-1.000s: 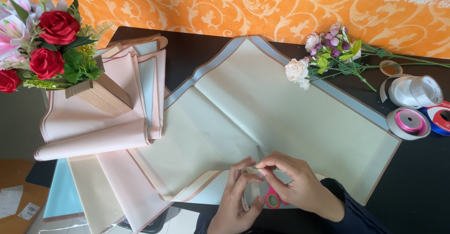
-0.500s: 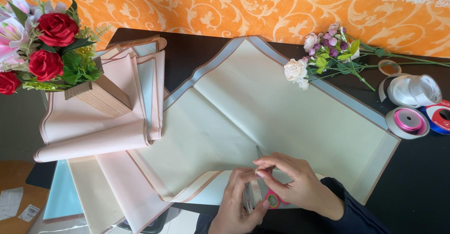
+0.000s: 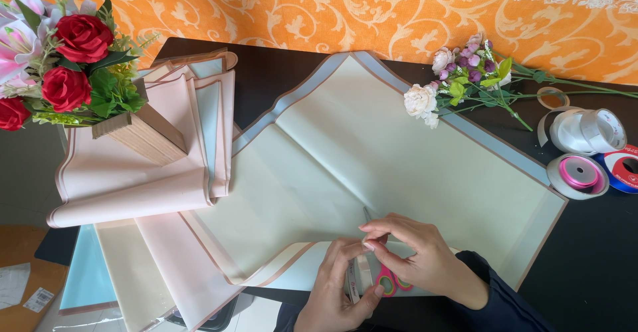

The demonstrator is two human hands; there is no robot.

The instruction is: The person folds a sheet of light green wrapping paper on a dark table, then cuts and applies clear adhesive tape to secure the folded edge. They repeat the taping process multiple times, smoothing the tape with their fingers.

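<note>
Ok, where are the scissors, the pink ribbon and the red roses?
scissors (image 3: 387,283): head view, on the pink handle loop under the right hand.
pink ribbon (image 3: 578,174): head view, on the top of the spool.
red roses (image 3: 84,37): head view, on the petals of the top rose.

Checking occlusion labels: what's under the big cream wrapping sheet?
Under the cream wrapping sheet the black table shows at the edges. Its near-left corner overlaps a pink sheet. Anything else beneath it is covered.

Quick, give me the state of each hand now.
Left hand: closed on the pink-handled scissors.
Right hand: fingers pinched at the scissors.
</note>
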